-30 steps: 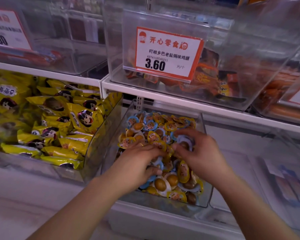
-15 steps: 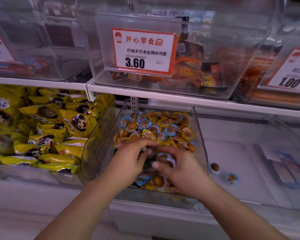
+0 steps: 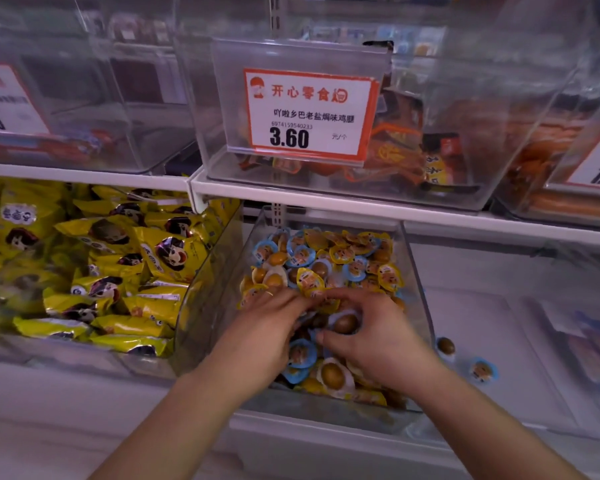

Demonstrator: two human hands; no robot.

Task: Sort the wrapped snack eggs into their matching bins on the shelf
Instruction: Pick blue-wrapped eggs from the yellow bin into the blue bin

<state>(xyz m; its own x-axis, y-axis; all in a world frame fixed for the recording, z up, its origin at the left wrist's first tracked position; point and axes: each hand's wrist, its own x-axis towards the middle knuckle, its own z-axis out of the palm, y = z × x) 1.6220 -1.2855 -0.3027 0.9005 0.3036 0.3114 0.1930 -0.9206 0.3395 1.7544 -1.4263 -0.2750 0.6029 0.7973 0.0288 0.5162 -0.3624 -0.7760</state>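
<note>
below the white shelf, a clear bin holds a heap of wrapped snack eggs, where the left hand and right hand dig in with curled fingers, grips unclear, two loose eggs beside it.

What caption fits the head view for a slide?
Both hands dig in a clear bin of wrapped eggs.
</note>
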